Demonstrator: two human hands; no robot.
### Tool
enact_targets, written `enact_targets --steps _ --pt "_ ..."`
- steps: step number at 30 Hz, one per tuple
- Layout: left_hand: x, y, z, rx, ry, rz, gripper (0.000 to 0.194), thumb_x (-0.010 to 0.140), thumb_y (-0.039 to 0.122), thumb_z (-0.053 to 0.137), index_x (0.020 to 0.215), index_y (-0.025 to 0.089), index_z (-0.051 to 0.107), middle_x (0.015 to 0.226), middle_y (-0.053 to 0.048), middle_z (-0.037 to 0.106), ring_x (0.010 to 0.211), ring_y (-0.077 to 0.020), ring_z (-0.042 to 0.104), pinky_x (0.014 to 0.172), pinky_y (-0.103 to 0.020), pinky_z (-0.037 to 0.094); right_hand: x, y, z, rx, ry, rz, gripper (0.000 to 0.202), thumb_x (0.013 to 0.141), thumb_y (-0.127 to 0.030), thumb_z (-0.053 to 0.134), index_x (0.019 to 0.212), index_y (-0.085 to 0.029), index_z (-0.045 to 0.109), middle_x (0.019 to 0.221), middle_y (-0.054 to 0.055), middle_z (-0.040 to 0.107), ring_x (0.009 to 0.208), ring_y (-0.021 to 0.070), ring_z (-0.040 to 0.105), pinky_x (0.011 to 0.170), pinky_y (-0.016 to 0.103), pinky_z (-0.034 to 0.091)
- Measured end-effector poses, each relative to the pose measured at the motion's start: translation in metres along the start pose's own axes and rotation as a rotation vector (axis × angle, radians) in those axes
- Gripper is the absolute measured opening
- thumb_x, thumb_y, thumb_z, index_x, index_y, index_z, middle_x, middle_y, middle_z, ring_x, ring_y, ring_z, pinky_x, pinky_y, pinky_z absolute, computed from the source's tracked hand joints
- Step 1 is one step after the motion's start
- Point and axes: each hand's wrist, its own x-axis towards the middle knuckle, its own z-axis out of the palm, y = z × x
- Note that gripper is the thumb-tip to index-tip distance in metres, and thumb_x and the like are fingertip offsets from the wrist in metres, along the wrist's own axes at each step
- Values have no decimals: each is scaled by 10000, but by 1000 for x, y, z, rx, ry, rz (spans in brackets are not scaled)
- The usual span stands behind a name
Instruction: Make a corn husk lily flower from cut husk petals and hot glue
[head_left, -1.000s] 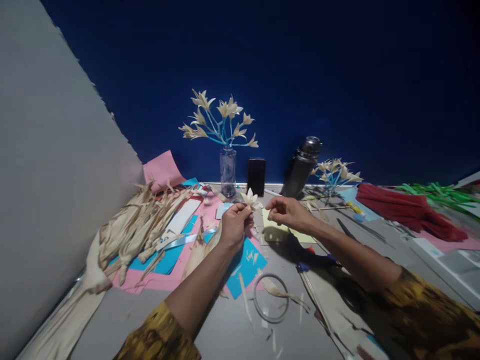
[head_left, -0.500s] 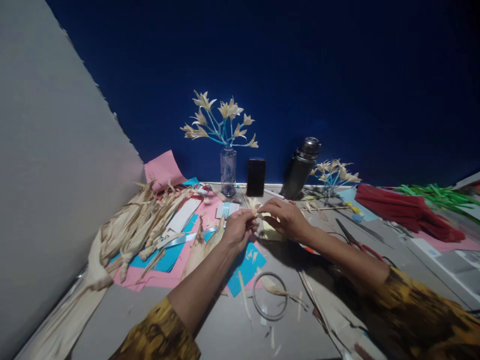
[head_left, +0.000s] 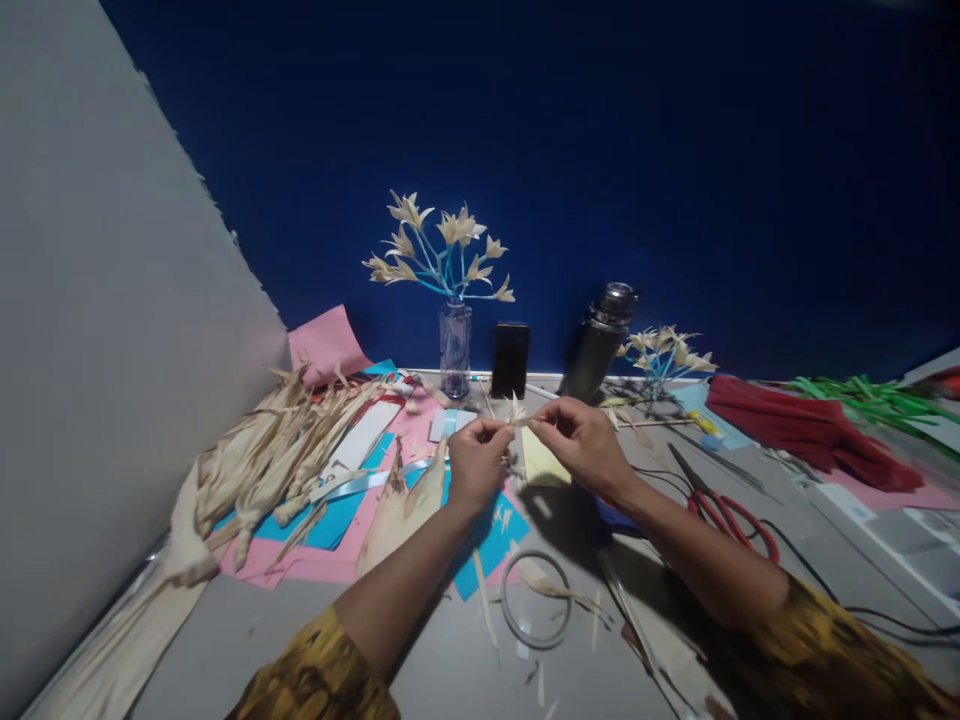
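Observation:
Over the middle of the table, my left hand is closed in a pinch at the base of a small cream corn husk flower, its pointed petals facing up. My right hand pinches the end of a thin pale strip that runs to the flower's base; its material is too small to tell. Behind my hands, similar husk flowers on blue stems stand in a clear glass vase. A pale yellow paper lies under my right hand.
Dried corn husks lie left on pink and blue paper. A phone and a tilted flask stand by the wall. Red-handled scissors, a red cloth and another flower bunch are right. A grey ring lies in front.
My right hand has drawn back slightly to the right from the flower, its fingers now pinched on the thin strip. My left hand still holds the flower.

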Motion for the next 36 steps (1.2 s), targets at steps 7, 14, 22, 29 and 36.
enact_targets --steps 7,14,22,29,36 --pt "-6 2 2 -9 -31 21 83 664 197 755 620 146 706 511 -3 610 455 -102 507 474 -218 395 7 6 8 -231 -72 40 89 808 -235 653 723 -215 668 733 18 665 688 182 580 642 282 372" --pt "-6 -3 4 -64 -106 -75 104 683 206 749 635 134 691 468 -4 588 397 -104 517 415 -207 402 9 4 4 -335 -111 88 104 802 -249 654 707 -210 661 775 20 676 692 177 586 627 275 351" --pt "1 -11 2 -326 -168 -275 232 624 258 846 663 117 667 514 -5 601 415 -85 520 419 -194 416 7 7 -4 -86 -118 115 146 764 -291 638 655 -195 634 627 -3 596 597 149 504 596 269 351" --pt "2 -11 2 -486 -255 -369 320 640 330 871 729 125 642 669 -21 622 572 -82 567 537 -190 476 1 17 -7 405 -260 431 265 670 -410 718 613 -178 604 514 -60 428 498 93 323 487 238 239" --pt "-3 -8 5 -465 -413 -312 358 678 387 847 798 126 633 815 -63 691 433 -23 381 362 -173 224 -14 31 8 707 -600 594 354 682 -447 726 602 -197 488 491 -101 311 444 63 182 445 231 127"
